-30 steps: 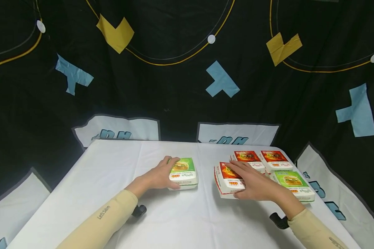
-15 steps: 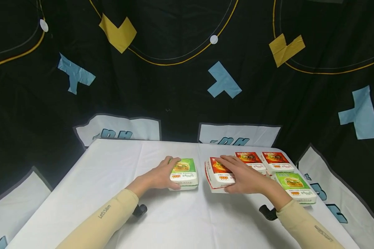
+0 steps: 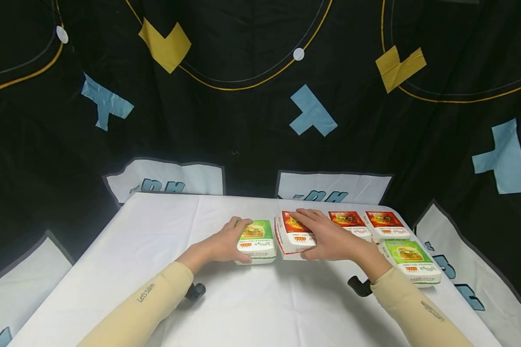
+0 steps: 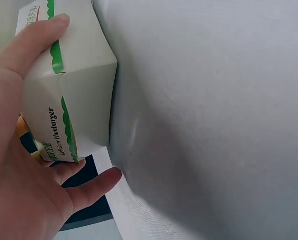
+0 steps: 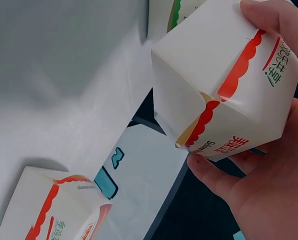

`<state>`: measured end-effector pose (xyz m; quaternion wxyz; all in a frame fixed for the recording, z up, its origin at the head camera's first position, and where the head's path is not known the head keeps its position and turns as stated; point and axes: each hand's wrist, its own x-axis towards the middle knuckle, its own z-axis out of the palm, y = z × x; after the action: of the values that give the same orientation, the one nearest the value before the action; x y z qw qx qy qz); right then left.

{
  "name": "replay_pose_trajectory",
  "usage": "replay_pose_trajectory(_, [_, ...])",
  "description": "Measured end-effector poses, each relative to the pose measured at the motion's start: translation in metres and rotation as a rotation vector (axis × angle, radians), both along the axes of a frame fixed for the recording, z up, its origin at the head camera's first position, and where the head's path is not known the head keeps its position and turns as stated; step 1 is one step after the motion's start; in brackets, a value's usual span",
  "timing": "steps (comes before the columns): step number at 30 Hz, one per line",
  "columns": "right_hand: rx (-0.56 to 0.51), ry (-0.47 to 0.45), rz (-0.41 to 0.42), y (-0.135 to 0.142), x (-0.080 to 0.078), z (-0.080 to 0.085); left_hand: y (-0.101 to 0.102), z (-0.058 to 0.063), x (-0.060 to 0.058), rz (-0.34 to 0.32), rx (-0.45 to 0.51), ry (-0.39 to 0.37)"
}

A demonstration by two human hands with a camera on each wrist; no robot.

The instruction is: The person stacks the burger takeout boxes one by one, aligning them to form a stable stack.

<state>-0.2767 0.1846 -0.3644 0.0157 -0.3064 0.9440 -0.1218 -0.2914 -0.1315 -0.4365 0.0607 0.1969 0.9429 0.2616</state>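
Near the table's middle, my left hand (image 3: 223, 242) grips a green-and-white hamburger box (image 3: 257, 241) from its left side. Its thumb lies across the front wall of the box in the left wrist view, with fingers around the far side. My right hand (image 3: 330, 237) holds a red-and-white hamburger box (image 3: 290, 236), slightly tilted, right beside the green one. In the right wrist view, thumb and fingers span that red box (image 5: 214, 75), and a corner of the green box (image 5: 161, 17) shows behind it.
Two more red hamburger boxes (image 3: 349, 224) (image 3: 385, 225) stand at the table's back right. Another green hamburger box (image 3: 410, 260) sits in front of them near the right edge. A white cloth covers the table (image 3: 252, 303); a black curtain (image 3: 252, 130) hangs behind.
My right hand has carried the red hamburger box leftward and a little back, away from the other boxes to beside the green one. My left hand has stayed in place on its box.
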Motion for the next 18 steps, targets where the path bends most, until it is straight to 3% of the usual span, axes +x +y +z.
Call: replay_pose_trajectory(18, [0.001, 0.005, 0.012, -0.017, -0.007, 0.006, 0.001, 0.0, 0.001, 0.01, 0.008, -0.002])
